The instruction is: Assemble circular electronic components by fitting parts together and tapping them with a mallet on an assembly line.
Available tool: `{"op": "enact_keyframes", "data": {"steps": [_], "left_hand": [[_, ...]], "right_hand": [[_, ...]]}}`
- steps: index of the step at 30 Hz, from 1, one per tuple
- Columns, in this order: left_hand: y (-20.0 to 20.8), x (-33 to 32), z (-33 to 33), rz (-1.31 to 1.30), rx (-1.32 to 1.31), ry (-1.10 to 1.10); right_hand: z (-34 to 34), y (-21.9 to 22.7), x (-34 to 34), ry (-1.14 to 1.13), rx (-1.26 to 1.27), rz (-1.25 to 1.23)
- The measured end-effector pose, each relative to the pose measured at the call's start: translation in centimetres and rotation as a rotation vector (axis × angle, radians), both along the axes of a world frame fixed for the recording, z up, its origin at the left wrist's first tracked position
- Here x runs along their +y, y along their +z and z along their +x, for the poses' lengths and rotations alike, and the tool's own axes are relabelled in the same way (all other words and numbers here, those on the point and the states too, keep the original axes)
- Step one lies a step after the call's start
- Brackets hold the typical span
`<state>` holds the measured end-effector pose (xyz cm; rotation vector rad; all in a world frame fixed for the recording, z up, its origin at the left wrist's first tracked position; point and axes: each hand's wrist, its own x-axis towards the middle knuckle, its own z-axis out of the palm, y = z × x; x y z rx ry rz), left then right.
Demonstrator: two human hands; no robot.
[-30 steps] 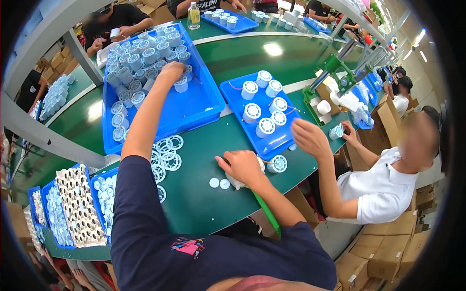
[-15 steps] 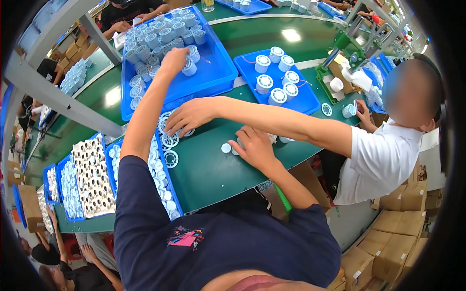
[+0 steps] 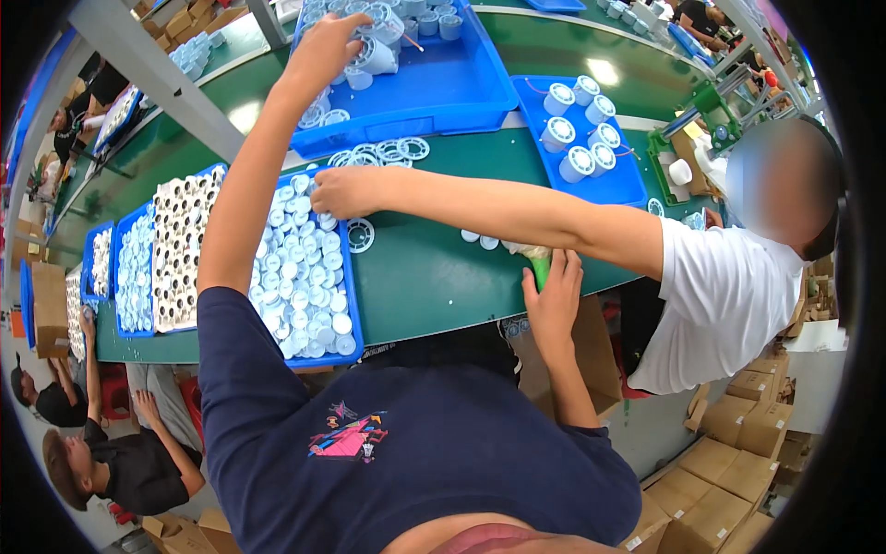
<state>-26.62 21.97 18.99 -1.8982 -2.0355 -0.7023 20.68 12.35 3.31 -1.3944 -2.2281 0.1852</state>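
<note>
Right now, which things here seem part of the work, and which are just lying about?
Probably the work:
pale-blue plastic cylinders at the left hand;
deep blue plastic bin holding them.

Probably lying about:
brown cardboard boxes;
small white speck on the green tabletop.

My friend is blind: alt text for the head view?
A worker's left hand is at pale cylinders in a blue bin; the right hand is beside a green object. A co-worker's hand is at a tray of discs.

On the flat green surface (image 3: pixel 425 295), a deep blue plastic bin (image 3: pixel 452 83) holding white plastic cylinders (image 3: pixel 377 57) lies behind thin white plastic rings (image 3: pixel 389 155). A shallow blue plastic tray (image 3: pixel 616 191) sits right; beige moulded trays (image 3: pixel 175 263), left.
</note>
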Motion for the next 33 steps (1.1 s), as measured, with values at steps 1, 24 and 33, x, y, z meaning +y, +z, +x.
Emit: {"op": "enact_keyframes", "data": {"steps": [1,24,33], "left_hand": [[0.1,-0.8,-0.5,0.014,0.008,-0.004],[5.4,-19.0,3.3,0.014,0.012,-0.002],[-4.6,-8.9,15.7,-0.206,-0.029,-0.454]], "right_hand": [[-0.1,0.0,-0.1,-0.013,-0.029,0.03],[0.7,0.6,-5.8,0.208,0.271,-0.077],[-3.0,0.2,-7.8,0.511,0.215,-0.082]]}}
